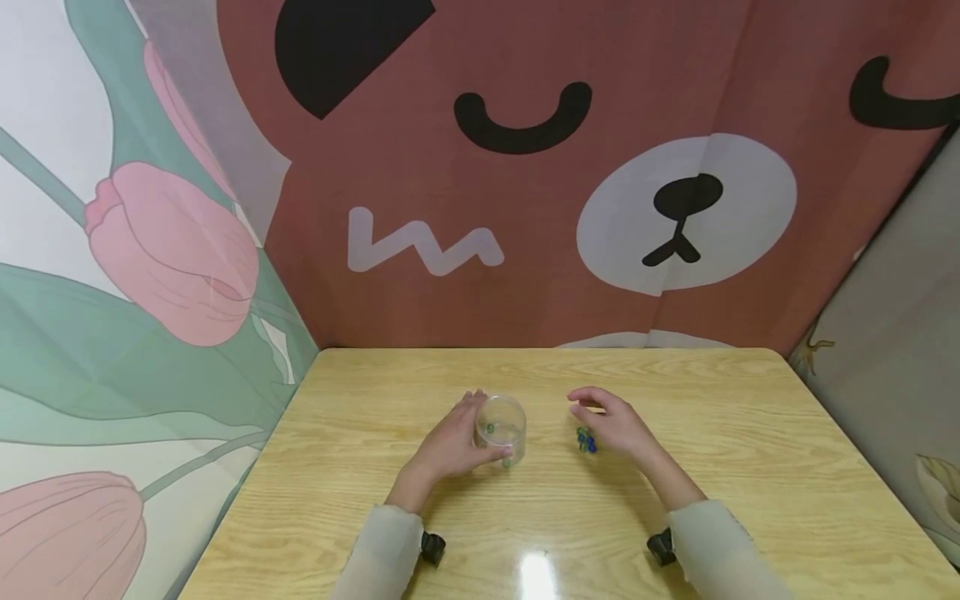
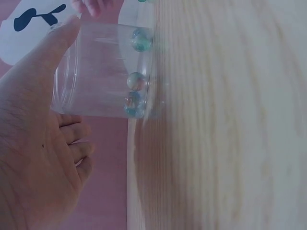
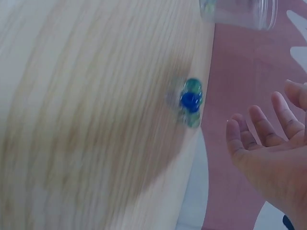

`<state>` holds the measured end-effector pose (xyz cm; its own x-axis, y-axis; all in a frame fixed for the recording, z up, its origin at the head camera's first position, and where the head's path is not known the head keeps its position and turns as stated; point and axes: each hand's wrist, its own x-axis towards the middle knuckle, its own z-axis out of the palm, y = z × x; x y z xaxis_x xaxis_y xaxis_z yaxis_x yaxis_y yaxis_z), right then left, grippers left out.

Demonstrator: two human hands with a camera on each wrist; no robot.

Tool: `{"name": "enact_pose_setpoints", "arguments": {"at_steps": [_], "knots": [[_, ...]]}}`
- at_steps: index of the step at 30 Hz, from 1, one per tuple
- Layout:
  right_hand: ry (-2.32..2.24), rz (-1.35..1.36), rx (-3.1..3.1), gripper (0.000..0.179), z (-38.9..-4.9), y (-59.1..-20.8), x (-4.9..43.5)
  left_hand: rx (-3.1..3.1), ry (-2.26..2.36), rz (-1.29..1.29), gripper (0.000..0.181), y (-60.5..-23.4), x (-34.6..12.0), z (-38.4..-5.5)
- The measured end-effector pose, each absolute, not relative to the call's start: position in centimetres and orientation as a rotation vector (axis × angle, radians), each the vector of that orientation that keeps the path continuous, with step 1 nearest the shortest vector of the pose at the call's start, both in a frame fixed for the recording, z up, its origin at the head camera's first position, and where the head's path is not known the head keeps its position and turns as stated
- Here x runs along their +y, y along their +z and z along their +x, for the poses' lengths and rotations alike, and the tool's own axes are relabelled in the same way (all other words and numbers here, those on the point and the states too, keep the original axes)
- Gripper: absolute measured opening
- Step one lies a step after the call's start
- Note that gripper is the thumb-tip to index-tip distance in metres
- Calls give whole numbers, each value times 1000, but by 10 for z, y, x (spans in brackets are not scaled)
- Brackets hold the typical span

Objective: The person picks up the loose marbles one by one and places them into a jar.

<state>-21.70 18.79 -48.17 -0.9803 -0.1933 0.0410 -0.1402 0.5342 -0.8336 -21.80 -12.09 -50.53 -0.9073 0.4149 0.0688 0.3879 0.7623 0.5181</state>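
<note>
A clear plastic cup [image 1: 513, 432] stands upright on the table, and my left hand [image 1: 452, 443] grips it from the left, thumb in front and fingers round the far side. Several greenish glass marbles [image 2: 135, 81] lie at its bottom in the left wrist view. To the right of the cup is a small cluster of green and blue marbles [image 1: 587, 440] on the wood. My right hand [image 1: 615, 423] hovers beside and over this cluster with loosely bent fingers and holds nothing; in the right wrist view a gap shows between the fingers [image 3: 261, 127] and the marbles [image 3: 192, 101].
The light wooden table [image 1: 360, 408] reaches back to a brown bear-print curtain [image 1: 525, 275]. A floral curtain [image 1: 172, 250] hangs along the left side. Black wrist cameras [image 1: 432, 548] sit at both sleeves.
</note>
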Motion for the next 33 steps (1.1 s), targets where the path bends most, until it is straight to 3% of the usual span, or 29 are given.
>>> {"name": "enact_pose_setpoints", "arguments": {"at_steps": [18,33], "knots": [[-1365,-302,2713,34,-222,-495,221,2889,837,648,111,-506,-121,-219],[-1308,-461,2684,33,-232,-504,234,2885,843,641,111,-504,-121,-218]]}}
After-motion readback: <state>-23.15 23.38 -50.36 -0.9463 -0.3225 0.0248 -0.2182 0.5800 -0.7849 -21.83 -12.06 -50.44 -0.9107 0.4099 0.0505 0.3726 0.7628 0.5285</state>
